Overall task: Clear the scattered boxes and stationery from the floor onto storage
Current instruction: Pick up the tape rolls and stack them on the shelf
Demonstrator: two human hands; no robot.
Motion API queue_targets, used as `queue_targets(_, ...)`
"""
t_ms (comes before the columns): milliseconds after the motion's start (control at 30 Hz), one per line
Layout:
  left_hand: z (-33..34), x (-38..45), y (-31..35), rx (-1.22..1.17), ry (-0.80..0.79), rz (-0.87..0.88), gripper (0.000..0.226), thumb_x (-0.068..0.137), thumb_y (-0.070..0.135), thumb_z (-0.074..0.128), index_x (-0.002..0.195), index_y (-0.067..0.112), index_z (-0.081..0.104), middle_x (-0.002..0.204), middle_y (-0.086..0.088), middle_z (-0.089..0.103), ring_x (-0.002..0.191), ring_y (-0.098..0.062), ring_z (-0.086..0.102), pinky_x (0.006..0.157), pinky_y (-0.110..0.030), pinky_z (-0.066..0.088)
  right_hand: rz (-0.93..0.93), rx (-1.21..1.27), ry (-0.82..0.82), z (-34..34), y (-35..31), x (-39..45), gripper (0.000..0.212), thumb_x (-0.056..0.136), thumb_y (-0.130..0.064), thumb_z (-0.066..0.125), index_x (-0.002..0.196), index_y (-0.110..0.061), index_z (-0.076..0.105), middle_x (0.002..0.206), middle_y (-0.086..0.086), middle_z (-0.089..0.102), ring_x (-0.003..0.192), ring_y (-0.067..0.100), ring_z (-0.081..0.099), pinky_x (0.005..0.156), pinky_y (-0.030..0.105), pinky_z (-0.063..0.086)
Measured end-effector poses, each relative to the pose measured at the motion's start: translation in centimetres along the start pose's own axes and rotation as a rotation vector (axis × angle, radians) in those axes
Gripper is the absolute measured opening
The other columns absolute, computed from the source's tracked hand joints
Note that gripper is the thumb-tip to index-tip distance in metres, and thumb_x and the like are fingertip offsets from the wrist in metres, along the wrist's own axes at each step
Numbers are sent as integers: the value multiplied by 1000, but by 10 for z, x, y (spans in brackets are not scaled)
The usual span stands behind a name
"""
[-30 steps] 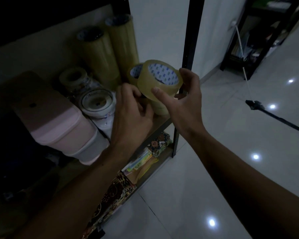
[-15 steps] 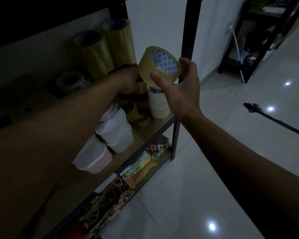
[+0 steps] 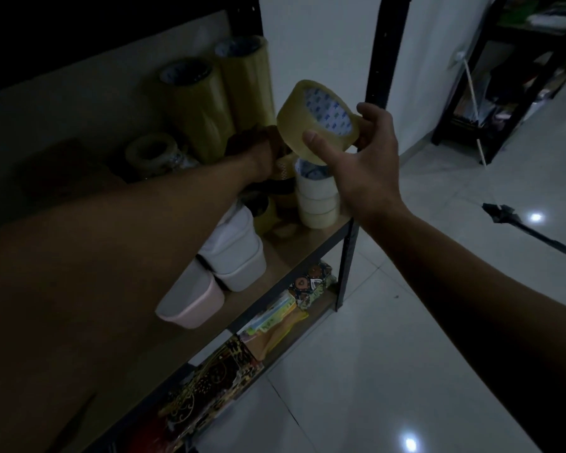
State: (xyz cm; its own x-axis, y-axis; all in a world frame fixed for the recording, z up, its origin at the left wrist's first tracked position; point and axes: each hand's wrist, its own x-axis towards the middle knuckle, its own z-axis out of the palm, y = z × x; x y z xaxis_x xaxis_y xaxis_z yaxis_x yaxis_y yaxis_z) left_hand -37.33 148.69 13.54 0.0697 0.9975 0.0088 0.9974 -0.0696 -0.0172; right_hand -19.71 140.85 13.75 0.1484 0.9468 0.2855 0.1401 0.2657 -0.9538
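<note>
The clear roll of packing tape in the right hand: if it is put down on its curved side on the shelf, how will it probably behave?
The clear roll of packing tape, gripped by the right hand, is round, so it would probably roll. It looks stiff and thickly wound, so likely firm. Laid flat on the stack of white tape rolls, it should sit steadier.

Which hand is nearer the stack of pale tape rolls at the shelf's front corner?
Right. The right hand holds a tape roll just above the stack; the left hand reaches farther back.
</note>
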Motion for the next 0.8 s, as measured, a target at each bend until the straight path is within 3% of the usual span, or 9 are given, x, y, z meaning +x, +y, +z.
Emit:
queue_targets(133,-26,-13,1,-54,56,-28,36,93,37,68,122,17,59,131,-13,57,117,-33,57,87,-37,45,2,19,11,3,4,4,90,72,-46,86,142,-15,40,128,-1,59,117,7,58,100,33,53)
queue_targets(267,-49,-27,-2,-24,117,-40,24,85,35,76,100,30,59,126,-9,59,114,-32,59,80,-33,41,31,37,19,7,6,1,87,73,-43,87,142,-16,41,125,-4,59,115,4,58,99,29,52)
queue_targets(333,-53,-28,-8,-30,103,-33,32,79,41,78,102,26,61,124,-6,60,111,-31,61,81,-34,45,39,40,22,8,8,2,86,74,-42,87,141,-16,41,124,-4,58,115,6,58,99,29,53)
queue_targets(400,-52,-30,-8,6,39,-37,49,76,45,79,117,24,63,128,-6,60,114,-32,60,90,-40,50,48,43,23,9,7,2,86,74,-42,87,141,-16,41,124,-5,58,116,7,58,99,31,53)
queue_targets(467,-50,-32,-8,50,-20,-40,53,77,47,79,119,19,62,128,-8,59,114,-34,59,93,-44,50,49,43,28,11,5,3,86,73,-42,87,142,-17,41,125,-5,58,115,6,57,99,32,53)
queue_targets(533,-46,-34,-7,78,-58,-37,46,79,43,79,109,14,57,123,-13,58,110,-37,59,90,-44,50,43,43,32,13,5,3,87,73,-42,87,142,-16,41,126,-4,57,116,7,57,100,34,52)
queue_targets(667,-36,-33,-9,85,-105,-45,35,83,37,75,89,14,50,101,-12,59,84,-29,55,71,-38,50,27,31,22,16,4,5,90,71,-46,87,142,-17,41,129,-2,58,118,10,58,99,36,53)
queue_targets(800,-29,-31,-6,82,-209,-76,34,79,34,79,81,16,51,92,-9,58,86,-30,59,78,-41,57,-2,-2,15,19,4,7,89,72,-47,86,143,-17,40,130,-4,58,118,8,57,100,35,52)
